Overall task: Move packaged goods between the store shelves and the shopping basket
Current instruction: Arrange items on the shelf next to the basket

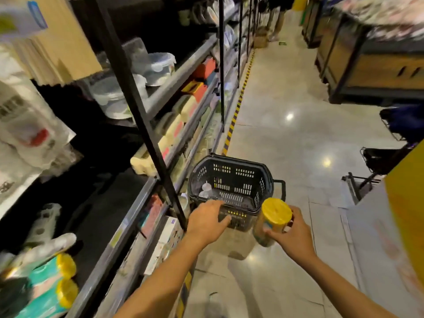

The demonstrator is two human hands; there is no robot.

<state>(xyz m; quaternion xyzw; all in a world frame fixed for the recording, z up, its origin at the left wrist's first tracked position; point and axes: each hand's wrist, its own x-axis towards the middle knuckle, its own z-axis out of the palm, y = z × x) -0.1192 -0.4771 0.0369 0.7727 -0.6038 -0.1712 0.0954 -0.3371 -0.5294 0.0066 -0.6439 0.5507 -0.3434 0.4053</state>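
A black plastic shopping basket (243,173) stands on the aisle floor beside the shelves, with a clear item lying inside it. My right hand (291,232) grips a cylindrical canister with a yellow lid (274,214) just right of the basket's near corner. My left hand (206,220) reaches to the basket's near rim, fingers extended and touching it. Similar yellow-lidded canisters (57,283) lie on the lower shelf at the far left.
Dark metal shelving (142,115) with plastic containers and boxed goods runs along the left. A person (275,17) stands far down the aisle. Wooden display stands (367,65) and wire racks (394,125) line the right side. A yellow panel (406,203) stands near right.
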